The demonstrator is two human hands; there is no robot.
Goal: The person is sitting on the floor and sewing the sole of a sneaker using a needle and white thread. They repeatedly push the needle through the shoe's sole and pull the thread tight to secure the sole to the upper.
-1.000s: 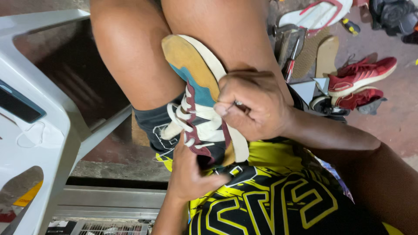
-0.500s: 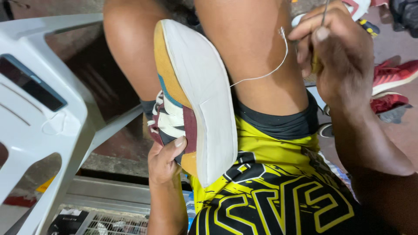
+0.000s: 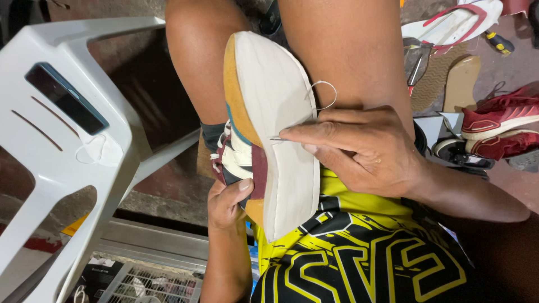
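Note:
A sneaker (image 3: pixel 269 112) with a white sole and mustard, white and maroon upper lies sole-up between my knees. My left hand (image 3: pixel 227 205) grips it from below at the heel end, thumb on the maroon panel. My right hand (image 3: pixel 359 148) rests on the sole's right edge, its fingers pinching a thin metal needle (image 3: pixel 276 138) whose tip lies on the white sole. A white thread (image 3: pixel 324 92) loops from the sole's edge up over my fingers. I wear yellow and black shorts (image 3: pixel 359 252).
A white plastic chair (image 3: pixel 62 157) stands at the left with a dark phone (image 3: pixel 66 98) on its seat. Red sneakers (image 3: pixel 499 120), loose soles (image 3: pixel 460 84), a sandal (image 3: pixel 449 25) and small tools lie on the floor at the right. A wire rack (image 3: pixel 140 283) sits below.
My right hand has come down from up high, where it pulled the thread taut, to the sole's edge with the needle. The thread now hangs in a slack loop.

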